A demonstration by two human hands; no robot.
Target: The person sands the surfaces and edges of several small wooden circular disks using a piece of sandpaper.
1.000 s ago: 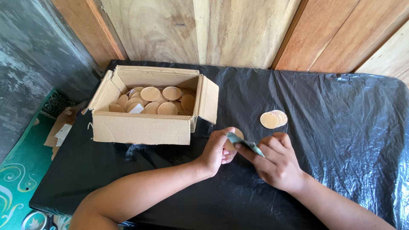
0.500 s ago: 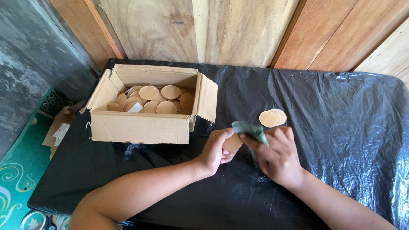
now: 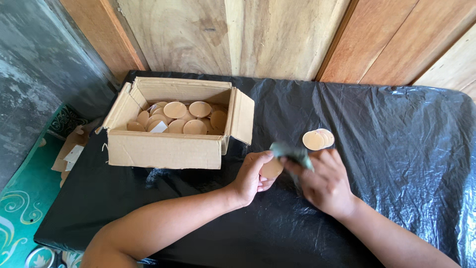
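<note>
Gripping one wooden disc (image 3: 272,168), left hand (image 3: 250,177); right hand (image 3: 325,181) rubs it with pinched green pad (image 3: 292,153); two finished discs (image 3: 318,139) out, cardboard box (image 3: 168,149) mostly full.

Head camera looks steeply down, close above the table (image 3: 396,124).

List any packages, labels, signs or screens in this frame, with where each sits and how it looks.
Cardboard box: on the black plastic sheet, left of the left hand; rectangular, plain brown, flaps open, holding pale round discs.
White slip: inside the box among the discs; small, whether it is a label is unclear.
Cardboard scraps: on the floor left of the table; brown with white pieces.
No signs or screens.
</note>
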